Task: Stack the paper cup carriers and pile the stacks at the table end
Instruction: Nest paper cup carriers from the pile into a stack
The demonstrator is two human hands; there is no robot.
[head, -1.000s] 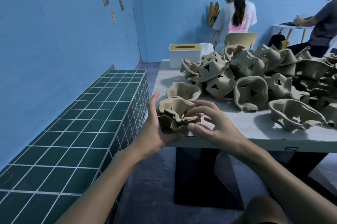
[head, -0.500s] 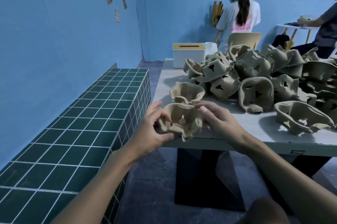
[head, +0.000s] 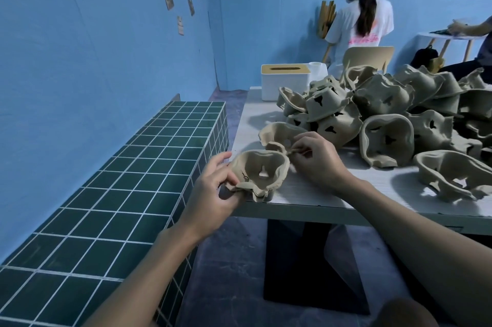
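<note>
At the near left corner of the table (head: 306, 193), the left hand (head: 213, 193) grips the near left rim of the held carrier (head: 259, 175), thumb over the lip and fingers curled beneath, so the piece hangs partly past the front edge. The right hand (head: 316, 159) pinches what seems to be a small flap at its far right rim between thumb and fingertips. Layered edges along its underside suggest more than one carrier is nested there, though how many I cannot tell. The step in hand looks like squaring up a small stack, with most of the job undone: the heap (head: 372, 113) of unstacked carriers covers the table's middle and right. The next move, I judge, calls for freeing the right hand to take the loose carrier (head: 282, 132) just behind and seat it cup into cup, rims aligned before pressing. Room is tight to the right, where the heap crowds close. Bare tabletop runs along the left edge toward the tissue box (head: 286, 81) at the far left corner. Beyond that edge a gap separates the table from the tiled bench (head: 133, 180), so anything slipping there would likely fall.
</note>
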